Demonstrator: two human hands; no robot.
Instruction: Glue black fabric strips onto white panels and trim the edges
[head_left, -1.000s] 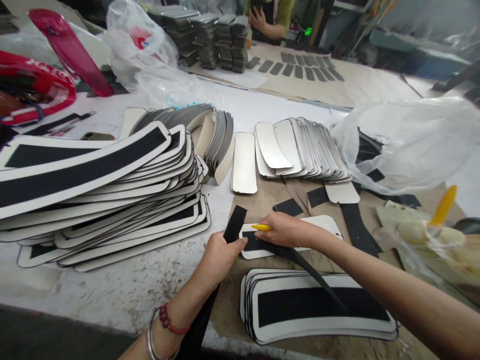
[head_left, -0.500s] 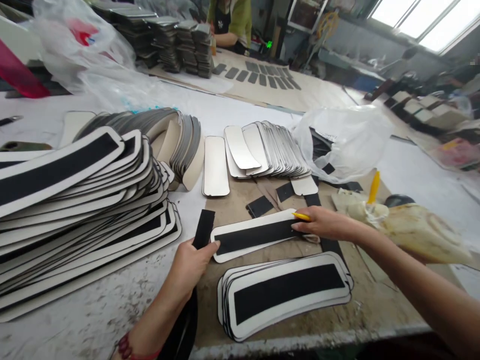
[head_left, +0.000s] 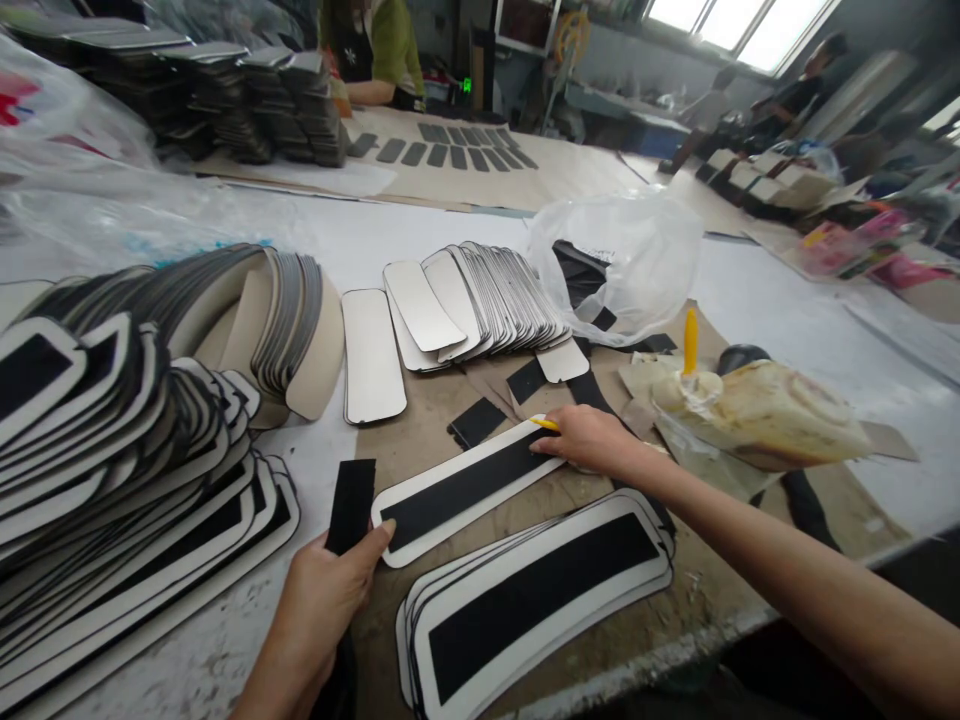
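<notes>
Head view shows a panel (head_left: 439,507), pale with a black band along its middle, lying aslant between the two hands over a brown sheet (head_left: 712,585) on the desk (head_left: 739,285). The left hand (head_left: 326,590) has its fingers closed around a black strip (head_left: 354,505), one end of which juts up past the thumb; that thumb rests on the panel's left end. Whether any left fingers reach beneath the panel cannot be told. The right hand (head_left: 589,438) is at the panel's far right end, its fingers clamped on a yellow stick (head_left: 546,424) that points left, above the panel's edge.

Just below the panel, nearer the person, lies a stack (head_left: 544,608) of similar banded panels. A taller pile (head_left: 150,540) of them fills the left side, leaning unevenly, with a row of curved pieces (head_left: 300,320) behind it. Beyond the hands are a single blank (head_left: 373,355), a fanned row of blanks (head_left: 487,300), black scraps (head_left: 476,423) and a clear bag (head_left: 637,280). To the right, a yellow handle (head_left: 690,345) stands up from a stained pouch (head_left: 799,412). Across the desk, a co-worker in green (head_left: 401,55) is near laid-out grey pieces (head_left: 457,157).
</notes>
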